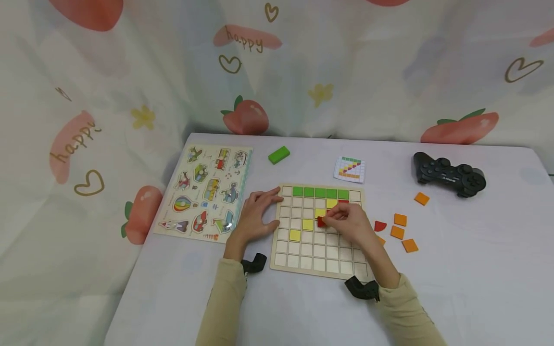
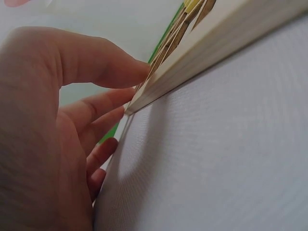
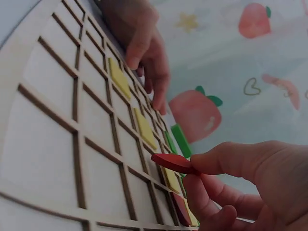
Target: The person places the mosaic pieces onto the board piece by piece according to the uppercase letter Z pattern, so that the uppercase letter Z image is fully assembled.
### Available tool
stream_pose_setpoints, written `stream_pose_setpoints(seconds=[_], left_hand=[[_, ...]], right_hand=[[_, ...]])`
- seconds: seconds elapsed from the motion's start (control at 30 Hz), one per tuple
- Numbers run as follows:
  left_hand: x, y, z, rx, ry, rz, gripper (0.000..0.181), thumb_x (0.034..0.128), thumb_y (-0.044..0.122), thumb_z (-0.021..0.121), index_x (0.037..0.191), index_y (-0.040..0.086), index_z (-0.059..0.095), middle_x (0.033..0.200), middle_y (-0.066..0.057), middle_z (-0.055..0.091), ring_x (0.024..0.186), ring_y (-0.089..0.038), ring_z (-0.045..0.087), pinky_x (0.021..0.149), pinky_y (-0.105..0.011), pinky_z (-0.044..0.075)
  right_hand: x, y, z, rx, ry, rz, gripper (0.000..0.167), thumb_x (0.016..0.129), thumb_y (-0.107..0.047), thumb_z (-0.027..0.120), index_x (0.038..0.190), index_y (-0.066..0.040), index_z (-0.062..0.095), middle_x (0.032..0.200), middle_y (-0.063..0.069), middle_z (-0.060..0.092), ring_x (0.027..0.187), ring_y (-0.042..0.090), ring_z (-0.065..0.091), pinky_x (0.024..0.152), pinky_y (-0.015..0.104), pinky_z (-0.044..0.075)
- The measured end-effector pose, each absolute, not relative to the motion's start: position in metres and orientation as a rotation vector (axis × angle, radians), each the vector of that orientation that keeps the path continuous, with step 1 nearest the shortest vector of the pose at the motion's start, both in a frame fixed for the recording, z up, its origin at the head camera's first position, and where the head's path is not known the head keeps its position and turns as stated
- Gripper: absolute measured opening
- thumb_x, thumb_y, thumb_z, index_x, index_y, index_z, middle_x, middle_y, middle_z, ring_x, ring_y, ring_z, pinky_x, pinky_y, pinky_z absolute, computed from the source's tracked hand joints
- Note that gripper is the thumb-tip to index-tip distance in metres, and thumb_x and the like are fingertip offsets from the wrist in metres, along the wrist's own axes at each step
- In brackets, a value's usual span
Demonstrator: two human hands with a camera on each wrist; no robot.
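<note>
The wooden grid board (image 1: 319,275) lies on the white table, with a row of green squares (image 1: 320,192) near its far edge and a diagonal of yellow squares (image 1: 308,224). My right hand (image 1: 352,223) pinches a red piece (image 3: 172,162) between thumb and fingers, over a cell beside the yellow diagonal. Another red piece (image 3: 181,209) lies in the grid in the right wrist view. My left hand (image 1: 255,218) touches the board's left edge with its thumb and fingers, which are extended rather than curled.
A picture puzzle (image 1: 201,192) lies left of the board. Behind are a green block (image 1: 279,155) and a pattern card (image 1: 349,169). At the right lie a black game controller (image 1: 450,175), a loose red piece (image 1: 380,226) and several orange squares (image 1: 397,232).
</note>
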State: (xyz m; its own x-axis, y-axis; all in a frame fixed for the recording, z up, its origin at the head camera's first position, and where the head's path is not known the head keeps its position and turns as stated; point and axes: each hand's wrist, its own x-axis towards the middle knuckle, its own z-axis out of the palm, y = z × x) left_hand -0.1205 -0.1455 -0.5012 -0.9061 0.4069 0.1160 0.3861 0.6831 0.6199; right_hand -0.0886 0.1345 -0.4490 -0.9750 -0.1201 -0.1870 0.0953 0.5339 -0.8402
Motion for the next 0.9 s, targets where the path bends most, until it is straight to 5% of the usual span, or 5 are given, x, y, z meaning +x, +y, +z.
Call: stream_pose_setpoints(seconds=[0.47, 0.73, 0.9], left_hand=[[-0.12, -0.145, -0.501, 0.663, 2.846, 1.035, 0.062, 0.0741, 0.031, 0.067, 0.135, 0.022, 0.058, 0.157, 0.01, 0.035, 0.13, -0.019, 0.035, 0.106, -0.043, 0.029], [-0.121, -0.145, -0.501, 0.663, 2.849, 1.023, 0.062, 0.0748, 0.03, 0.067, 0.135, 0.023, 0.057, 0.157, 0.012, 0.034, 0.13, -0.017, 0.034, 0.106, -0.043, 0.029], [-0.121, -0.144, -0.5, 0.651, 2.843, 1.035, 0.062, 0.0742, 0.03, 0.068, 0.135, 0.023, 0.057, 0.157, 0.013, 0.034, 0.13, -0.017, 0.034, 0.106, -0.043, 0.029]], right_hand=[[-0.083, 0.123, -0.456, -0.004, 2.767, -1.144, 0.011, 0.083, -0.018, 0.073, 0.081, -0.008, 0.07, 0.067, -0.001, 0.061, 0.065, 0.018, 0.053, 0.056, 0.03, 0.04], [-0.09, 0.184, -0.431, 0.044, 2.774, -1.145, 0.027, 0.091, -0.023, 0.068, 0.105, 0.001, 0.068, 0.092, 0.013, 0.065, 0.078, 0.025, 0.057, 0.061, 0.031, 0.046], [-0.091, 0.228, -0.423, 0.034, 2.67, -0.952, 0.035, 0.089, -0.025, 0.071, 0.109, 0.003, 0.067, 0.092, 0.012, 0.065, 0.078, 0.024, 0.057, 0.06, 0.032, 0.047]])
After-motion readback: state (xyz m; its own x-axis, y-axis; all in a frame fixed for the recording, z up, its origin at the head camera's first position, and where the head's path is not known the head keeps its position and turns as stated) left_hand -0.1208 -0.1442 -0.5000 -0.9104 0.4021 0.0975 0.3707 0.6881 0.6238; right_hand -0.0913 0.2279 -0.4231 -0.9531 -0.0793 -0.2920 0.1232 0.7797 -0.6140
